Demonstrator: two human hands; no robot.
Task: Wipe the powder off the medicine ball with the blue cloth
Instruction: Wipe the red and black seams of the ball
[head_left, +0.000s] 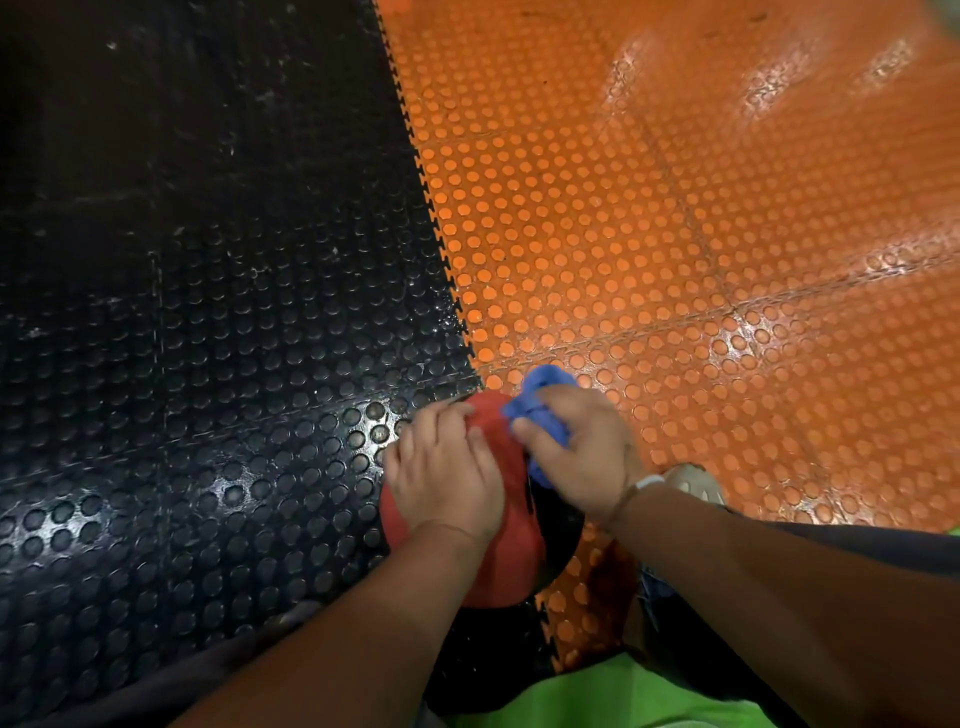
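Head view: the medicine ball (514, 545) sits low at six o'clock, on the seam where the black mat (208, 312) meets the orange mat (675, 208). My left hand (447, 467) lies flat on its red top, fingers spread, steadying it and gripping nothing. My right hand (576, 447) is bunched round the blue cloth (545, 379), pressing it on the ball's one-o'clock shoulder. My read: brace firmly, sweep in overlapping strokes, roll to fresh panels, refold the cloth. Powder itself I can't make out.
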